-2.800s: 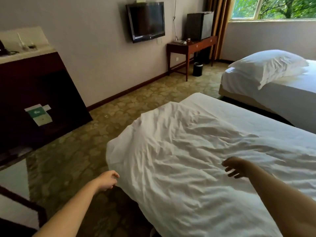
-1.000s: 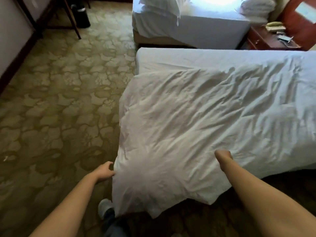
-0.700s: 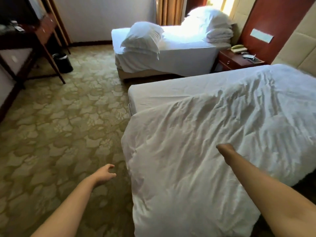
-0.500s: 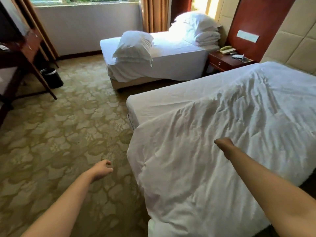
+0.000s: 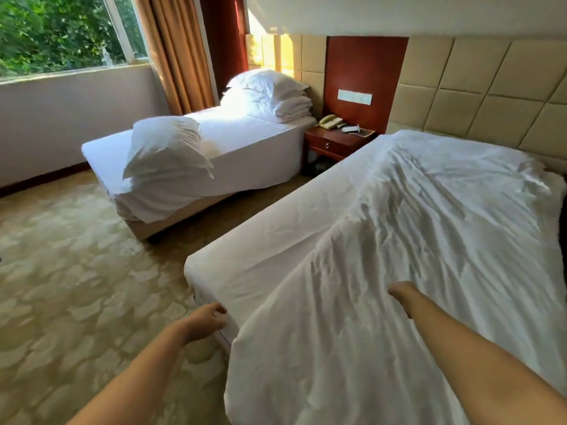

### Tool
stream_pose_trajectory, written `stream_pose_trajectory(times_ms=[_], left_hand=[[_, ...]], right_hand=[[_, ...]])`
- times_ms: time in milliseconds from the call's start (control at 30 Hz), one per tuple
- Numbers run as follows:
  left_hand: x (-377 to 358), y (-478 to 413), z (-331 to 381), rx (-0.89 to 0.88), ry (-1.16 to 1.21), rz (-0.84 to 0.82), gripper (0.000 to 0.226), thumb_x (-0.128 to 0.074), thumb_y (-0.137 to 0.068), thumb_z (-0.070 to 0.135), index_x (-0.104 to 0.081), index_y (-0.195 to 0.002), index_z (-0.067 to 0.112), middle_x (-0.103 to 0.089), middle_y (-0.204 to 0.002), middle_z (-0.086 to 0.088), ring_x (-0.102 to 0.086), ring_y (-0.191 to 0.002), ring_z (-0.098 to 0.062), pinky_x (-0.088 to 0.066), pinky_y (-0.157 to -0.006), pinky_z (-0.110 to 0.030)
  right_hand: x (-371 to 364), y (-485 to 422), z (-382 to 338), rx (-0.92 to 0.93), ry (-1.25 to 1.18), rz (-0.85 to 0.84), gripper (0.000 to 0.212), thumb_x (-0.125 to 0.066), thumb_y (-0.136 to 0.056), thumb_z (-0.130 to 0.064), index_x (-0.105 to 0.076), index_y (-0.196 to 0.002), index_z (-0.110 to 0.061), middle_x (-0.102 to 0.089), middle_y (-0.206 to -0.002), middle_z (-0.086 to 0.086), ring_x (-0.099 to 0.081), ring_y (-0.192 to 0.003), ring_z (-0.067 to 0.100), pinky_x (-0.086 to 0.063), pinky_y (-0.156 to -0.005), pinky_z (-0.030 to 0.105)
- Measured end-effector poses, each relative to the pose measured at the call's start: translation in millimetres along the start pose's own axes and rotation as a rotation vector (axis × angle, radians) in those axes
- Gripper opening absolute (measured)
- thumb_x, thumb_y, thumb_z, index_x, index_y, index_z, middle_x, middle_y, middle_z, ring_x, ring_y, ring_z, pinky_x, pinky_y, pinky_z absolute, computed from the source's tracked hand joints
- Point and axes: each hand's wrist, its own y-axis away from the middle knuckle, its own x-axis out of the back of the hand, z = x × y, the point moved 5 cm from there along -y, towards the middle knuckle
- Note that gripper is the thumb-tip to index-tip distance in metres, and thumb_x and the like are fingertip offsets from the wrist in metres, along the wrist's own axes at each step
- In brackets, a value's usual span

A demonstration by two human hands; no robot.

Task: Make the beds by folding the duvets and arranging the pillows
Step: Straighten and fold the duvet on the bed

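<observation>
1. White crumpled duvet lay spread along the right part of the near bed, running from the beige padded headboard to the near end, where its edge hung over the foot.
2. Left strip of that bed's white sheet was uncovered.
3. Right hand rested on top of the duvet toward its near end. The fingers bent down out of sight, so cannot tell whether they gripped the fabric.
4. Left hand hung just beside the near left corner of the mattress, fingers loosely curled, holding nothing. Contact with the mattress unclear.
5. Far bed stood at left, apart across a floor gap. A plump white pillow sat on its near end.
6. At its head, a second white pillow topped a stack of folded white bedding.
7. Red-brown wooden nightstand stood between the beds at the far wall, with a pale telephone on it.
8. Patterned tan carpet covered the floor. An orange-brown curtain hung beside the window at far left.
</observation>
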Motion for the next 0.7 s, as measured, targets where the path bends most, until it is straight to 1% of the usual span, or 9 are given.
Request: stream_pose_trajectory(times_ms=[67,100,133,267,367,500,533,600,700], left_hand=[[39,-32,-13,0.004,-0.086,-0.032,0.044,-0.054,-0.088,0.013,-0.05,-0.132,0.011,-0.05,-0.134,-0.006,-0.05,-0.118,-0.02,-0.04,-0.103,-0.031],[58,-48,-17,0.003,-0.097,-0.04,0.044,-0.054,-0.088,0.012,-0.05,-0.132,0.012,-0.05,-0.135,-0.007,-0.05,-0.12,-0.022,-0.04,-0.106,-0.034],[77,-61,-20,-0.002,-0.094,-0.029,0.043,-0.053,-0.088,0.012,-0.051,-0.131,0.012,-0.05,-0.135,-0.008,-0.05,-0.12,-0.023,-0.04,-0.105,-0.034],[149,-111,-21,-0.046,-0.12,-0.004,0.037,-0.051,-0.091,0.017,-0.053,-0.128,0.015,-0.052,-0.129,-0.009,-0.053,-0.109,-0.02,-0.044,-0.096,-0.031],[198,-162,-20,-0.102,-0.167,-0.026,0.035,-0.053,-0.092,0.018,-0.054,-0.127,0.016,-0.052,-0.13,-0.008,-0.054,-0.11,-0.02,-0.044,-0.097,-0.031],[271,-227,-6,-0.229,-0.263,-0.003,0.038,-0.056,-0.091,0.018,-0.052,-0.128,0.014,-0.054,-0.129,-0.005,-0.054,-0.114,-0.019,-0.047,-0.099,-0.032],[290,-241,-2,-0.269,-0.277,0.013,0.038,-0.056,-0.091,0.017,-0.052,-0.129,0.013,-0.055,-0.128,-0.005,-0.055,-0.113,-0.019,-0.047,-0.098,-0.03],[333,-267,6,-0.36,-0.33,0.051,0.036,-0.053,-0.093,0.014,-0.052,-0.129,0.013,-0.055,-0.128,-0.005,-0.055,-0.113,-0.019,-0.047,-0.095,-0.026],[401,-307,12,-0.466,-0.384,0.087,0.033,-0.051,-0.095,0.014,-0.054,-0.128,0.013,-0.055,-0.127,-0.005,-0.054,-0.112,-0.018,-0.045,-0.09,-0.023]], right_hand=[[-34,3,-48,0.035,-0.041,-0.052,0.043,-0.042,-0.099,-0.009,-0.035,-0.138,0.006,-0.042,-0.117,0.013,-0.048,-0.1,0.026,-0.036,-0.084,0.031],[-50,5,-72,0.061,-0.019,-0.08,0.04,-0.043,-0.098,-0.009,-0.038,-0.136,0.005,-0.039,-0.111,0.012,-0.045,-0.091,0.023,-0.035,-0.076,0.028],[-63,7,-95,0.09,0.025,-0.094,0.037,-0.044,-0.098,-0.01,-0.041,-0.132,0.004,-0.038,-0.108,0.01,-0.041,-0.089,0.021,-0.034,-0.074,0.027],[-103,6,-172,0.124,0.047,-0.13,0.026,-0.043,-0.097,-0.01,-0.046,-0.122,-0.003,-0.045,-0.099,0.008,-0.044,-0.086,0.022,-0.031,-0.08,0.026],[-120,-6,-209,0.095,0.023,-0.126,0.029,-0.044,-0.098,-0.014,-0.044,-0.126,-0.004,-0.04,-0.107,0.008,-0.041,-0.093,0.022,-0.031,-0.08,0.027],[-134,-27,-228,-0.041,-0.117,-0.06,0.035,-0.049,-0.096,-0.019,-0.045,-0.128,-0.003,-0.046,-0.083,0.007,-0.04,-0.064,0.018,-0.034,-0.062,0.029],[-137,-27,-234,-0.064,-0.139,-0.042,0.031,-0.049,-0.097,-0.019,-0.045,-0.125,-0.007,-0.046,-0.081,0.007,-0.04,-0.062,0.018,-0.033,-0.058,0.029],[-143,-25,-245,-0.092,-0.233,0.001,0.023,-0.05,-0.096,-0.018,-0.044,-0.117,-0.011,-0.05,-0.084,0.009,-0.043,-0.066,0.02,-0.034,-0.06,0.03],[-157,-17,-262,-0.123,-0.346,0.203,0.014,-0.047,-0.098,-0.014,-0.043,-0.108,-0.007,-0.053,-0.097,0.015,-0.048,-0.08,0.027,-0.037,-0.068,0.036]])
